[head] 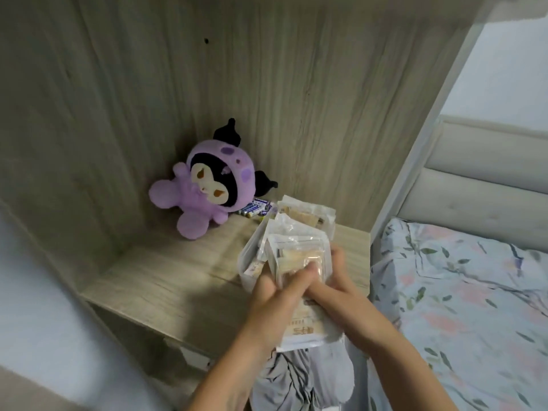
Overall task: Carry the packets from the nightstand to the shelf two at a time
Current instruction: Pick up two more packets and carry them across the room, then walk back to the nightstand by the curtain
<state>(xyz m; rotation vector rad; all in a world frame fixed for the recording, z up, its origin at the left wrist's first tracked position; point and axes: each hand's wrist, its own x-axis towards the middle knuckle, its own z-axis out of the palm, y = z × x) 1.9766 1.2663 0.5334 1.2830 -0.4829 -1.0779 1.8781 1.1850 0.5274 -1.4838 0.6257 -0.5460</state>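
Several clear snack packets (308, 216) stand upright in a translucent box (248, 264) on the wooden nightstand (166, 280), near its right front corner. My left hand (275, 295) grips the front packet (293, 256) by its lower edge, fingers across its face. My right hand (332, 280) is closed around the same bundle from the right. A second packet with brown print (308, 330) hangs between my wrists, below both hands. I cannot tell which hand holds that lower packet.
A purple plush toy (204, 191) leans in the back corner of the nightstand, with small blue-and-white items (256, 207) beside it. A bed with a floral sheet (462, 307) and a padded headboard (486, 173) lies to the right. Grey cloth (299, 378) is below my hands.
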